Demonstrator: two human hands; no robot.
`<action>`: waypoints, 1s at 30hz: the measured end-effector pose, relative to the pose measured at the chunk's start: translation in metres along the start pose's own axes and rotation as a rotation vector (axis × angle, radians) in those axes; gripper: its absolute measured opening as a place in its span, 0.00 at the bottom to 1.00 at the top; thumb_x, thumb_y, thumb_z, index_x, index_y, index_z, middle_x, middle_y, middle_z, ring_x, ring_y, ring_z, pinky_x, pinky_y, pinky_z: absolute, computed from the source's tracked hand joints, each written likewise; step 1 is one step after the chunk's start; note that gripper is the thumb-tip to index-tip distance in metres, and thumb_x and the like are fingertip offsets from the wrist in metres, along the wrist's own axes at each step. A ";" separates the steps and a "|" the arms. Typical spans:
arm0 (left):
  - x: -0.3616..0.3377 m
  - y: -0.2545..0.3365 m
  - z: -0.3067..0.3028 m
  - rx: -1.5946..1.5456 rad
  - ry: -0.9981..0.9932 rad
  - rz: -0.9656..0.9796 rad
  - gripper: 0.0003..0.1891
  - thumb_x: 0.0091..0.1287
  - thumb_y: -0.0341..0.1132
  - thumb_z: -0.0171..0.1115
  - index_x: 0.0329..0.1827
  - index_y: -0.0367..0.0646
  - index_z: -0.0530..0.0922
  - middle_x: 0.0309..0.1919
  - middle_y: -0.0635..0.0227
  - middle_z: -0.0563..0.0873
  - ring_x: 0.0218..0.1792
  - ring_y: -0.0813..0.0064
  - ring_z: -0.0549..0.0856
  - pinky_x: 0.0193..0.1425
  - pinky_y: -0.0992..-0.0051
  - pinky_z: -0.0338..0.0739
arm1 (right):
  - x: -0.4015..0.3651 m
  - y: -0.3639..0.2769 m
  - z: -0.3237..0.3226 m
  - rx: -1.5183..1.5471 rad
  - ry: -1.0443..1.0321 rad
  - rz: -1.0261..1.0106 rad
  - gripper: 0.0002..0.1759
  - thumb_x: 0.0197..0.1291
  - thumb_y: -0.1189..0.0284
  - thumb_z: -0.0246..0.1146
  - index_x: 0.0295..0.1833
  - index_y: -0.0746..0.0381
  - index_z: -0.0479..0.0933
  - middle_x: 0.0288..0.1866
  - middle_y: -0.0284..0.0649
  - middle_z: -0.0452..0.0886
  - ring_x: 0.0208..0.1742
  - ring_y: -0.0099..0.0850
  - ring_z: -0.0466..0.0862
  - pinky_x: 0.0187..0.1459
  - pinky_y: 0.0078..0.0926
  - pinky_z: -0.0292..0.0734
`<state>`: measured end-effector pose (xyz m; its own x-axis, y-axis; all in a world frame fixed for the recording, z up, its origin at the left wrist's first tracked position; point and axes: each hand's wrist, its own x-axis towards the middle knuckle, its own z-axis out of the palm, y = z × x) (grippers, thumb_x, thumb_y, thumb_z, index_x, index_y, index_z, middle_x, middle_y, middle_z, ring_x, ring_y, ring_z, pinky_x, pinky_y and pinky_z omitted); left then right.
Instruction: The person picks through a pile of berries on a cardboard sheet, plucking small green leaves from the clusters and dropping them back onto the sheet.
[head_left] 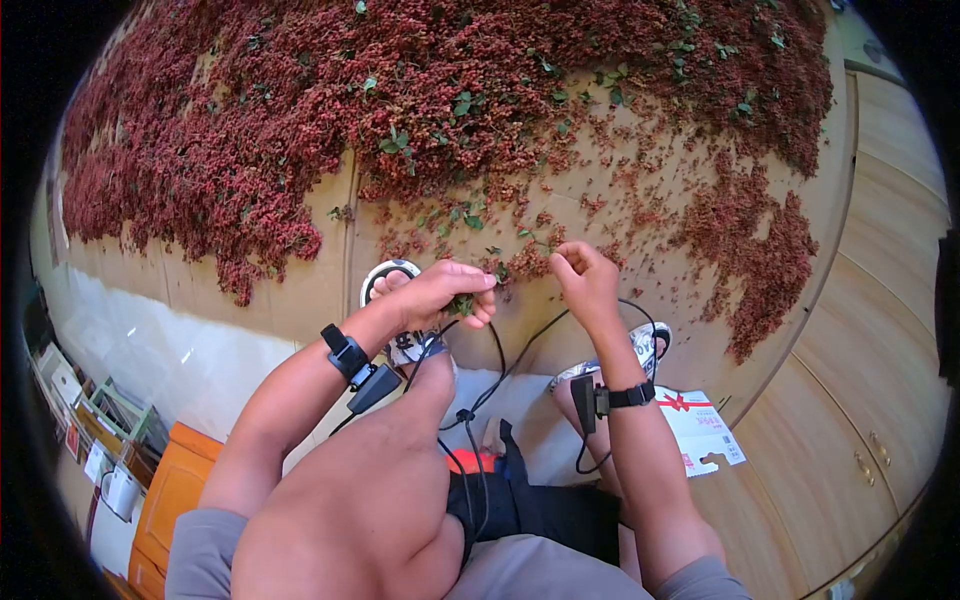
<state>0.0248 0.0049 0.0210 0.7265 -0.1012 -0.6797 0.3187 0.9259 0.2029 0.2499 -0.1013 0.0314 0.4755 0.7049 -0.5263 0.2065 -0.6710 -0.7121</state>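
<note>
My left hand (452, 292) is closed around a small green leafy sprig (462, 304), with some leaves showing below the fingers. To its right, my right hand (585, 280) has its thumb and fingertips pressed together; whatever they may hold is too small to make out. A few reddish berries (527, 264) on cardboard (515, 320) lie between the hands. Beyond them, a thick layer of red berry clusters (420, 90) with scattered green leaves spreads over the cardboard.
Looser berries (750, 250) lie at the right. Black cables (480, 400) run from both wrist devices between my legs. My slippered feet stand at the cardboard's near edge. A white printed card (700, 432) lies beside wooden cabinets (860, 370). An orange wooden piece (175, 495) stands lower left.
</note>
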 end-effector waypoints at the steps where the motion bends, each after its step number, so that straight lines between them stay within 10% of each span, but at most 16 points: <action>1: 0.000 0.000 0.004 -0.015 0.039 0.013 0.18 0.73 0.44 0.59 0.42 0.34 0.80 0.37 0.60 0.86 0.36 0.72 0.87 0.41 0.76 0.85 | -0.006 -0.004 -0.002 -0.001 0.003 -0.001 0.08 0.57 0.71 0.69 0.39 0.64 0.83 0.28 0.39 0.83 0.27 0.27 0.81 0.31 0.26 0.75; 10: 0.010 0.002 0.011 -0.092 0.013 0.088 0.17 0.73 0.44 0.58 0.43 0.35 0.80 0.35 0.62 0.86 0.35 0.74 0.88 0.41 0.76 0.87 | -0.031 -0.041 0.012 -0.037 -0.287 -0.333 0.07 0.56 0.70 0.70 0.37 0.62 0.85 0.25 0.39 0.82 0.25 0.26 0.80 0.29 0.25 0.74; 13: 0.006 0.003 0.002 -0.102 0.028 0.055 0.16 0.73 0.43 0.58 0.36 0.37 0.80 0.30 0.61 0.85 0.28 0.74 0.87 0.35 0.76 0.86 | -0.006 -0.025 0.025 -0.346 0.146 -0.206 0.08 0.55 0.67 0.70 0.37 0.58 0.85 0.28 0.42 0.84 0.28 0.38 0.84 0.31 0.34 0.78; 19: 0.000 0.002 0.003 -0.116 0.084 0.022 0.18 0.73 0.43 0.57 0.30 0.38 0.79 0.25 0.60 0.84 0.23 0.72 0.85 0.29 0.76 0.82 | 0.014 -0.023 0.043 -0.680 0.245 -0.187 0.12 0.53 0.60 0.71 0.37 0.56 0.84 0.29 0.43 0.85 0.31 0.43 0.85 0.35 0.41 0.80; 30: 0.003 0.007 0.014 -0.199 0.145 0.029 0.18 0.75 0.44 0.55 0.42 0.34 0.80 0.34 0.61 0.85 0.33 0.72 0.87 0.39 0.73 0.87 | -0.010 -0.037 0.033 -0.177 0.018 -0.034 0.10 0.57 0.64 0.70 0.37 0.59 0.84 0.24 0.42 0.82 0.25 0.36 0.83 0.30 0.33 0.76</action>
<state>0.0380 0.0063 0.0301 0.6342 -0.0333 -0.7724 0.1622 0.9826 0.0908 0.2095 -0.0763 0.0475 0.4801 0.7250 -0.4938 0.3697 -0.6777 -0.6357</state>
